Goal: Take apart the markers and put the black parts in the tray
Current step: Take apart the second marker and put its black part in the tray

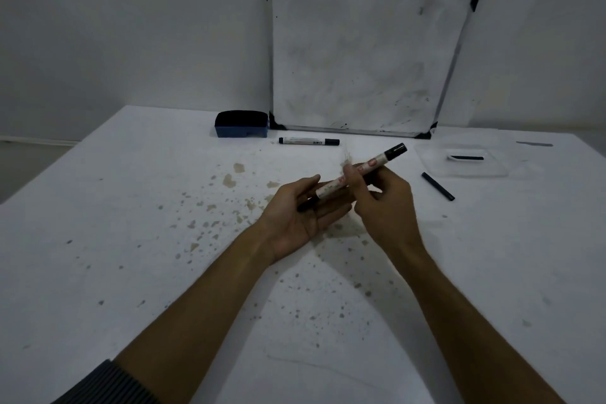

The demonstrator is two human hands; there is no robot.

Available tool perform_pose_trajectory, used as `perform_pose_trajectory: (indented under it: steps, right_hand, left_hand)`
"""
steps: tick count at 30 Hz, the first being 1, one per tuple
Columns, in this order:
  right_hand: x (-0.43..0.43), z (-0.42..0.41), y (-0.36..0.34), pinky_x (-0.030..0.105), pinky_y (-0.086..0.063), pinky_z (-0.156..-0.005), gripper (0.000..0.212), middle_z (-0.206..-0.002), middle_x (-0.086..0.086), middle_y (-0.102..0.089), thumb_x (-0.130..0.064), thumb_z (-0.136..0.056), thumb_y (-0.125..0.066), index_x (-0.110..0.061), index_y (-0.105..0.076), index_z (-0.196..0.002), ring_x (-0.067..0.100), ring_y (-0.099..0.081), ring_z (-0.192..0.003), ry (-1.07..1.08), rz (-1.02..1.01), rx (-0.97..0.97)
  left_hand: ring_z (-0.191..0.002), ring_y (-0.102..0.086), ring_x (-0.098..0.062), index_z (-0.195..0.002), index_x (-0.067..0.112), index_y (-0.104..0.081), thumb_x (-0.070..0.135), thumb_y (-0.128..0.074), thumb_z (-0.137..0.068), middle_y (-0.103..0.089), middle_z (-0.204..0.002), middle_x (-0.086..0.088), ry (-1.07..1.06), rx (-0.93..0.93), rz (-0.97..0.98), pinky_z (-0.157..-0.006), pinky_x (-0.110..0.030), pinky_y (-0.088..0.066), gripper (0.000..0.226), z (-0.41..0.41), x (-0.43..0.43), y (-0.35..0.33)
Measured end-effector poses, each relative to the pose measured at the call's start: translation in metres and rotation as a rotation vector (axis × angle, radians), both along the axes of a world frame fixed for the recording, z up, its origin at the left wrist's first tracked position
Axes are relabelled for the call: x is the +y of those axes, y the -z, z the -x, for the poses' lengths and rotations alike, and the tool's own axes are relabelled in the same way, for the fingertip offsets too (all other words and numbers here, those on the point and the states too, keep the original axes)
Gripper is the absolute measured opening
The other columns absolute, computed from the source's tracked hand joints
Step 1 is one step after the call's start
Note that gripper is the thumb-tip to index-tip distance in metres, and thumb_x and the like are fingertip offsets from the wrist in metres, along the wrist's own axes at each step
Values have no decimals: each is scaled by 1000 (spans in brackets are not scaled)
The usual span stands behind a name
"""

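Note:
A white marker [331,186] with black ends is held slanted above the table's middle. My right hand [380,200] grips its barrel with the fingers wrapped round it. Under the marker's lower black end lies my left hand [296,210], palm up, fingers spread, and I cannot tell if it touches. A second whole marker [308,141] lies flat farther back. The clear plastic tray [426,161] sits at the right with one black part [467,158] inside. Another black part [437,186] lies on the table just in front of the tray.
A small whiteboard [364,56] leans against the back wall. A blue and black eraser [242,124] stands to its left. The white table [131,239] is speckled with brown stains around the hands.

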State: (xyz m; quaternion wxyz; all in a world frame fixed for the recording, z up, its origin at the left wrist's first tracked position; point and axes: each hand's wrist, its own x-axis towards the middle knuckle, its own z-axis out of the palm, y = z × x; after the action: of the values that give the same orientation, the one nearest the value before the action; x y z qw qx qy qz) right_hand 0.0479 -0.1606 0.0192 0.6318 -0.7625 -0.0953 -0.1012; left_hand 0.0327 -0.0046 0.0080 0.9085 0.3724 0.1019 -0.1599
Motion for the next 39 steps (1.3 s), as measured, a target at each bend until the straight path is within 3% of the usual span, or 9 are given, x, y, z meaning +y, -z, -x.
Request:
perform_pose_trajectory:
  steps: [5, 10, 14, 17, 20, 23, 30, 35, 39]
  right_hand:
    - [-23, -15, -4, 22, -39, -50, 19, -71, -8, -66, -32, -94, -72, -15, -74, -101, 8, -48, -56, -50, -281, 218]
    - [-43, -24, -9, 25, -41, -48, 31, -81, 2, -74, -35, -91, -76, -8, -72, -105, 15, -57, -54, 2, -328, 275]
    - [-58, -28, -10, 26, -46, -52, 35, -90, 10, -81, -34, -86, -80, -5, -76, -105, 21, -68, -60, -14, -249, 290]
    - [-64, -28, -9, 28, -51, -56, 34, -90, 11, -82, -30, -85, -82, -3, -73, -104, 24, -74, -69, -60, -175, 292]
    - [-63, -27, -4, 34, -58, -64, 20, -91, 13, -81, -23, -89, -78, -8, -75, -101, 27, -77, -75, -102, -100, 264]
    - [-59, -28, 5, 41, -60, -70, 14, -85, 6, -82, -25, -87, -80, -16, -78, -98, 29, -77, -80, -87, 23, 188]
    - [-53, -29, 25, 15, -51, -69, 27, -88, -12, -76, -49, -80, -82, -30, -79, -99, 0, -68, -80, 57, 370, 9]
    - [-54, -34, 38, 30, -62, -78, 27, -90, -10, -79, -46, -83, -80, -27, -82, -101, 1, -70, -81, 117, 494, -53]
    - [-53, -37, 41, 28, -56, -72, 31, -93, -1, -77, -45, -80, -83, -21, -84, -100, 10, -67, -83, 148, 566, -99]
  left_hand:
    - [-108, -75, -30, -122, -6, -69, 18, -55, -104, -72, -124, -26, 19, -66, -58, -93, -35, -60, 33, 1, 8, -4]
    - [-101, -77, -23, -121, -2, -71, 7, -58, -101, -75, -120, -21, 35, -168, -225, -84, -26, -63, 25, 0, 17, -3]
    - [-95, -77, -23, -120, 2, -72, 5, -60, -100, -77, -116, -16, -19, -273, -364, -81, -26, -63, 24, -3, 21, 0]
    - [-92, -78, -25, -123, 7, -72, 12, -62, -101, -80, -112, -8, -76, -405, -668, -72, -27, -62, 25, -2, 20, 2]
    - [-67, -72, -24, -121, 8, -73, 18, -61, -103, -81, -100, -8, -153, -499, -848, -50, -30, -58, 25, 1, 16, 9]
    - [-54, -60, -12, -118, 14, -76, 23, -62, -102, -79, -90, -3, -226, -558, -996, -48, -24, -51, 23, 1, 13, 16]
    - [-74, -73, -1, -113, 16, -79, 22, -78, -91, -81, -95, 2, -314, -547, -1003, -66, -15, -54, 23, 2, 14, 18]
    - [-56, -65, -11, -104, 16, -80, 28, -71, -96, -78, -75, 1, -299, -534, -976, -52, -27, -55, 17, 4, 13, 16]
    - [-49, -55, -10, -98, 16, -79, 31, -61, -102, -70, -64, 8, -319, -562, -1057, -49, -25, -49, 24, 5, 7, 18]
